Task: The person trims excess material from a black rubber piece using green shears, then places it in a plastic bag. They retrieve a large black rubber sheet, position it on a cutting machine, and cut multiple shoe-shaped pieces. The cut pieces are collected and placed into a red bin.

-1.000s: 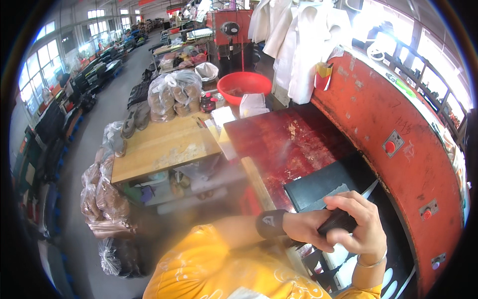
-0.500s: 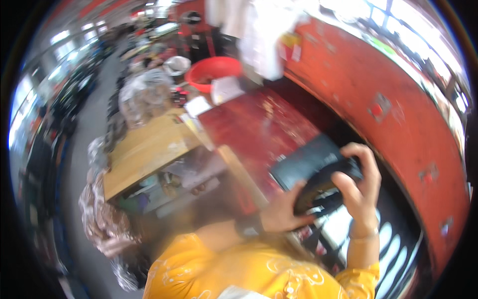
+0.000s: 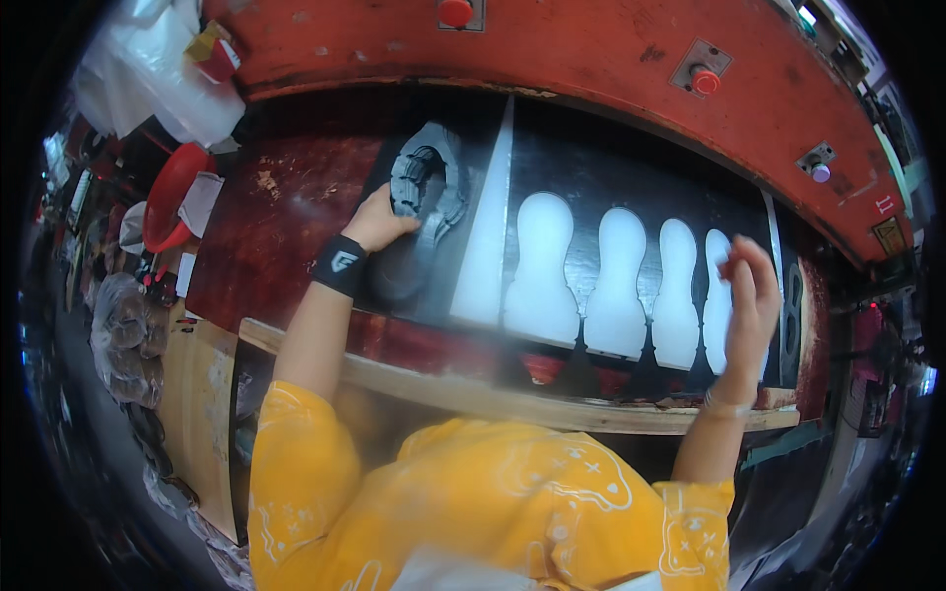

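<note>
On the left part of the black work surface lies a dark grey, sole-shaped cutting die (image 3: 451, 202), its hollow middle showing ribbed inner parts. My left hand (image 3: 379, 219) grips its near left edge, thumb toward the middle and the other fingers partly hidden. A black sheet (image 3: 616, 187) to the right shows several white sole shapes (image 3: 540, 271) in a row. Whether these are holes or separate pieces, I cannot tell. My right hand (image 3: 751, 300) is raised over the last white shape at the right, fingers apart and slightly bent, somewhat blurred, with nothing visible in them.
A red machine beam (image 3: 581, 59) with red push buttons (image 3: 704, 81) spans the far side. A wooden rail (image 3: 414, 381) runs along the near edge. At left are a red basin (image 3: 163, 202), hanging white plastic bags (image 3: 158, 79) and a wooden tabletop (image 3: 197, 414).
My view has swung right to face the work surface. The die, held up in both hands before, is now down on the surface under my left hand. My right hand has let go and moved right.
</note>
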{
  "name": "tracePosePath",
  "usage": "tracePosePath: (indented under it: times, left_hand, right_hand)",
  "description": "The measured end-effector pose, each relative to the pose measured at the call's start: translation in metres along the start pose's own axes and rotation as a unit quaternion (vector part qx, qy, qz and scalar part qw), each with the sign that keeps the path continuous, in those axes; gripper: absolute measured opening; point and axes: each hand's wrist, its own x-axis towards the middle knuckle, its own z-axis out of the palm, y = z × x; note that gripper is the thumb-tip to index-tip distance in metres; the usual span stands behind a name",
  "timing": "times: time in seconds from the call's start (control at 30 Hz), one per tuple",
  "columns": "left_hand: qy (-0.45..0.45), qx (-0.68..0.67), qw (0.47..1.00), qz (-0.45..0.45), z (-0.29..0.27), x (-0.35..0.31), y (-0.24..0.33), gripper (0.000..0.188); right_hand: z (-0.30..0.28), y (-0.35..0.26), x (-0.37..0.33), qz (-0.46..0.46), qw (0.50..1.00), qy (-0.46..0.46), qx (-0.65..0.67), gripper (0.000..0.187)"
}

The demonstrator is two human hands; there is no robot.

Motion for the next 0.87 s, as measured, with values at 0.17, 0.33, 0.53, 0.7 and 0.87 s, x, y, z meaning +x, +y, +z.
tracePosePath:
  times: [0.17,0.33,0.53,0.7,0.87]
  left_hand:
    - [0.099,0.240,0.965,0.031,0.022,0.007,-0.008,0.066]
    - [0.080,0.220,0.972,0.027,0.027,-0.007,0.012,0.062]
    - [0.115,0.330,0.937,0.021,0.036,-0.002,0.001,0.064]
    - [0.169,0.094,0.976,0.096,0.042,0.001,0.009,0.067]
    - [0.209,0.045,0.927,0.307,0.138,-0.035,0.034,0.055]
  right_hand:
    - [-0.110,0.062,-0.074,0.161,0.975,0.135,-0.066,0.026]
    - [-0.127,0.086,-0.121,0.207,0.966,0.135,-0.071,0.021]
    - [-0.094,0.090,-0.128,0.069,0.955,0.081,-0.279,0.019]
    - [-0.120,0.120,-0.148,0.065,0.922,0.140,-0.355,0.027]
    - [-0.142,0.176,-0.154,-0.055,0.927,0.082,-0.363,0.019]
